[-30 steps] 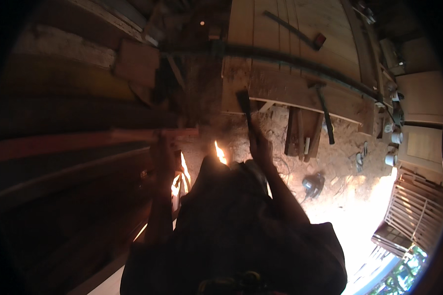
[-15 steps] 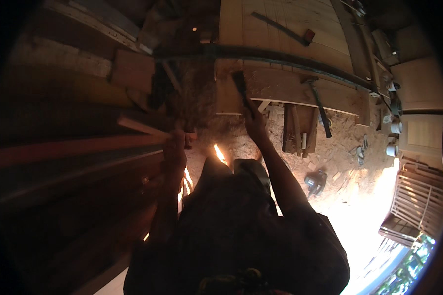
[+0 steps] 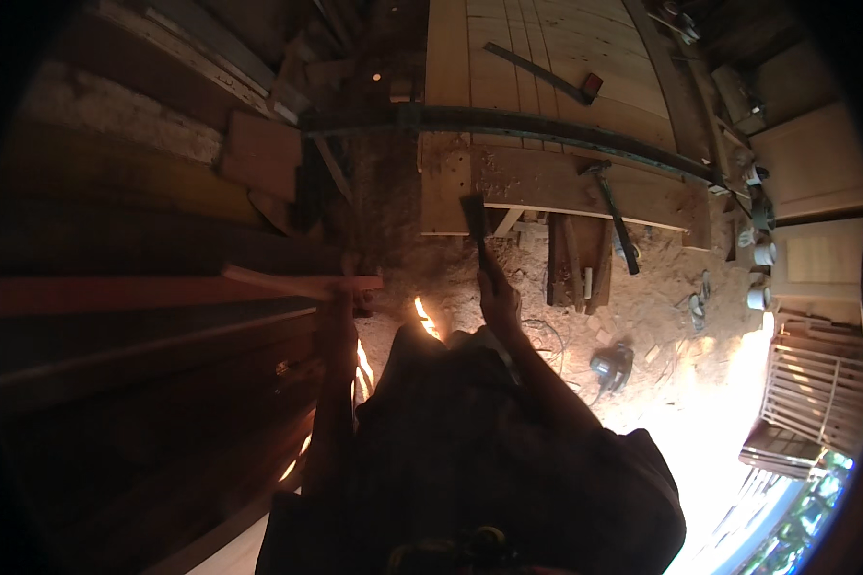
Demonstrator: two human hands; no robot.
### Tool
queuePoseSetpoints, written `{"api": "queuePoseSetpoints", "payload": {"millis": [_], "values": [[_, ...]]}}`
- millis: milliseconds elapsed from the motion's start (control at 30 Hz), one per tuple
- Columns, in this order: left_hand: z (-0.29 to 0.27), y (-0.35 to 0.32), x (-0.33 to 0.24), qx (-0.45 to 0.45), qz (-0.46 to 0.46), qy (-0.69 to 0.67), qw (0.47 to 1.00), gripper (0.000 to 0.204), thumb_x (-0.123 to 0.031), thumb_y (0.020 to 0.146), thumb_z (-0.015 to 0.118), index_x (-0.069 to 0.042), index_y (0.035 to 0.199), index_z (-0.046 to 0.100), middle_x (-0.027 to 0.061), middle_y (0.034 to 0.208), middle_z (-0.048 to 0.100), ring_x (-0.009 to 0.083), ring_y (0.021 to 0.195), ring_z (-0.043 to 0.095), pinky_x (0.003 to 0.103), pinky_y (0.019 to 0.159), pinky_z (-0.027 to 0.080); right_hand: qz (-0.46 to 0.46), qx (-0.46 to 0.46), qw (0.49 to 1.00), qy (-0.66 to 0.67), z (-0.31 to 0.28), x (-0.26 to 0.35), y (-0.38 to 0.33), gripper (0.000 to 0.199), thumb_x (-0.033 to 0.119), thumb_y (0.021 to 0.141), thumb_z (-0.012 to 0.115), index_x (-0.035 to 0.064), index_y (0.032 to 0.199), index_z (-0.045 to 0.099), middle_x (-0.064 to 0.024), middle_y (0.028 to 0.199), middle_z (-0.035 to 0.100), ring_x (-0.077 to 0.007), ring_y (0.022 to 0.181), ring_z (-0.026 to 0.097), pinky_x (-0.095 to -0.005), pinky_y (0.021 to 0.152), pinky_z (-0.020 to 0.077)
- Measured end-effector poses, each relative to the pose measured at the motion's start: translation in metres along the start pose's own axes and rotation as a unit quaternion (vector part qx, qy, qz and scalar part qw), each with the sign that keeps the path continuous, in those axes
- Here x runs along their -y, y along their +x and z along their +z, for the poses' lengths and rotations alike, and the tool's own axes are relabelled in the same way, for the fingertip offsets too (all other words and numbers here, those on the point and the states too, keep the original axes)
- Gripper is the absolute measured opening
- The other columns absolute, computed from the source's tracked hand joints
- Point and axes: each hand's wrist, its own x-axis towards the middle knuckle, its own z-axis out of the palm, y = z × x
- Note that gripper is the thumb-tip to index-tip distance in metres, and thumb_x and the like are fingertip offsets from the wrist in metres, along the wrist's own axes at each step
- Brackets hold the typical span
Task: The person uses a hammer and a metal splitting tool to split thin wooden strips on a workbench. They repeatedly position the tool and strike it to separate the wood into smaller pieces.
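My right hand (image 3: 499, 295) is closed round the handle of a dark hand tool with a broad flat end (image 3: 474, 209), perhaps a chisel or a brush. That flat end is at the near edge of a wooden board (image 3: 537, 172) scattered with shavings. On the left, in shadow, my left hand (image 3: 361, 296) looks closed at the end of a short wooden strip (image 3: 268, 281). A reddish plank (image 3: 96, 295) runs beside it, and its end partly hides my fingers. A hammer (image 3: 616, 216) lies across the board, handle toward me.
A long dark metal bar clamp (image 3: 566, 126) crosses the wooden panel (image 3: 604, 48). A try square (image 3: 537, 72) lies on the panel. On the shaving-covered floor stand a dark power tool (image 3: 611, 366) and sandals (image 3: 700, 305). Stacked planks (image 3: 115, 115) fill the left; slatted wood (image 3: 820, 383) leans right.
The tool in my right hand has drawn back toward me, from over the board to its near edge. My left hand and the strip have dropped against the reddish plank.
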Motion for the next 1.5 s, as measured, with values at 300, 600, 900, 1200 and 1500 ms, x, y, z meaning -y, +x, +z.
{"api": "queuePoseSetpoints", "payload": {"millis": [300, 600, 900, 1200, 1500], "values": [[0.003, -0.001, -0.012, -0.029, 0.040, -0.060, 0.997, 0.033, -0.039, 0.108, 0.046, -0.008, 0.106, 0.055, 0.0025, 0.084, 0.058, 0.0159, 0.081, 0.062, 0.031, 0.065, 0.051, 0.162, 0.024, 0.984, 0.072, -0.005, 0.022, 0.046, 0.054, 0.024, 0.093, 0.072, 0.0023, 0.139, 0.055, -0.0114, 0.090, 0.072, -0.0157, 0.079, 0.066, -0.0343, 0.072, 0.0536], [-0.021, 0.003, 0.059, -0.010, -0.089, -0.278, 0.956, 0.033, -0.042, 0.107, 0.046, -0.011, 0.109, 0.055, 0.0041, 0.086, 0.059, 0.0230, 0.082, 0.064, 0.036, 0.064, 0.051, 0.271, 0.315, 0.910, -0.017, -0.067, 0.088, -0.057, 0.042, 0.038, 0.081, 0.082, 0.0017, 0.095, 0.068, -0.0048, 0.074, 0.066, -0.0135, 0.072, 0.064, -0.0358, 0.065, 0.0510], [-0.024, -0.041, 0.114, 0.242, -0.240, -0.041, 0.939, 0.028, -0.031, 0.103, 0.058, -0.007, 0.115, 0.065, 0.0074, 0.102, 0.068, 0.0223, 0.095, 0.067, 0.036, 0.077, 0.056, 0.263, 0.299, 0.906, -0.142, -0.128, 0.053, -0.099, 0.044, 0.047, 0.082, 0.080, 0.0077, 0.099, 0.068, -0.0126, 0.080, 0.070, -0.0336, 0.079, 0.071, -0.0457, 0.068, 0.0542], [0.118, -0.127, 0.075, 0.416, 0.243, 0.425, 0.766, 0.023, -0.022, 0.098, 0.062, -0.003, 0.109, 0.068, 0.0162, 0.094, 0.068, 0.0324, 0.087, 0.069, 0.042, 0.078, 0.055, 0.188, 0.305, 0.924, -0.136, -0.223, 0.022, -0.148, 0.039, 0.039, 0.080, 0.083, 0.0102, 0.103, 0.070, -0.0112, 0.087, 0.071, -0.0320, 0.081, 0.071, -0.0429, 0.071, 0.0548], [0.091, -0.125, 0.163, 0.221, 0.210, 0.437, 0.846, 0.025, -0.029, 0.104, 0.056, -0.006, 0.102, 0.064, 0.0133, 0.079, 0.064, 0.0235, 0.075, 0.067, 0.037, 0.064, 0.052, 0.342, -0.062, 0.923, -0.166, -0.339, -0.002, -0.208, 0.028, 0.017, 0.086, 0.081, 0.0047, 0.107, 0.069, -0.0088, 0.091, 0.071, -0.0201, 0.076, 0.068, -0.0319, 0.071, 0.0525]]}}
